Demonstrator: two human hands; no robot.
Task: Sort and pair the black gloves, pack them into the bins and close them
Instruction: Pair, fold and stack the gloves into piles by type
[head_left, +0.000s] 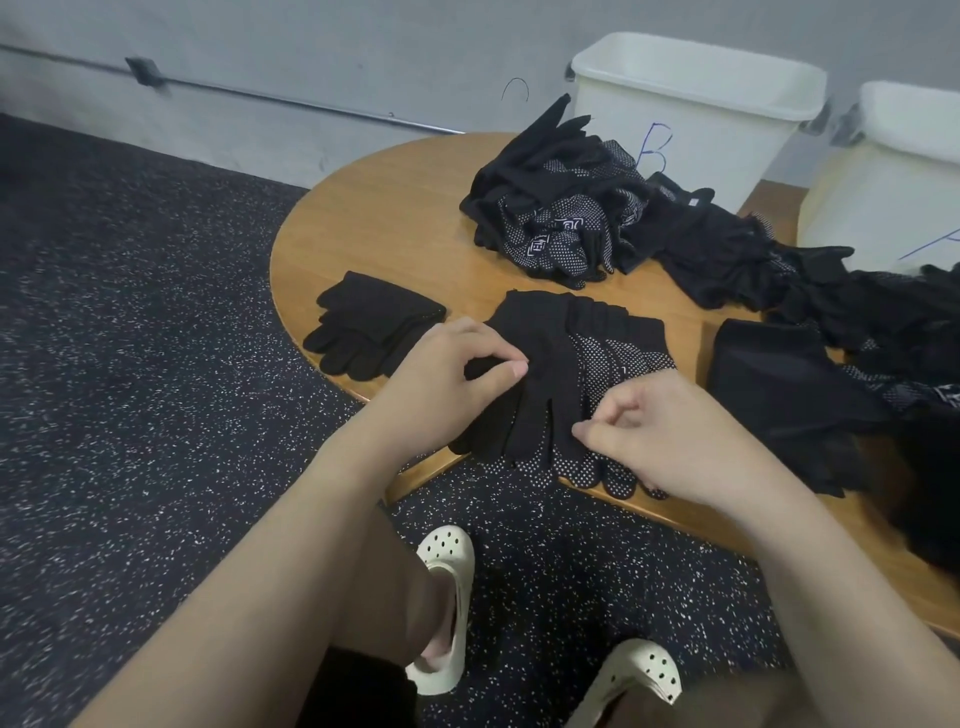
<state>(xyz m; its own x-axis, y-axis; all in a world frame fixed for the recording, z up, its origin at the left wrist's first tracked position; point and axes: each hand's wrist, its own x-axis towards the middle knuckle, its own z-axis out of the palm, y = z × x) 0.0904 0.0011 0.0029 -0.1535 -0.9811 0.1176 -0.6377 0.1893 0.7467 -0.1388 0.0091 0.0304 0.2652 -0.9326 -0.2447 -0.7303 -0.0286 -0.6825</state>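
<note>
A stack of black dotted gloves (561, 364) lies at the near edge of the wooden table (395, 218), fingers hanging over the edge. My left hand (447, 379) pinches the thumb of the top glove. My right hand (670, 436) pinches a finger of the same stack on its right side. A plain black pair (369, 325) lies to the left. A big heap of loose gloves (561, 208) sits farther back, with more gloves (810, 291) trailing to the right. Two white bins stand behind, one marked B (691, 114) and another (893, 182) at the right.
A folded stack of plain black gloves (779, 384) lies at the right near edge. Dark speckled floor (130, 364) surrounds the table. My feet in cream clogs (447, 597) are below the table edge. A grey wall with a pipe runs behind.
</note>
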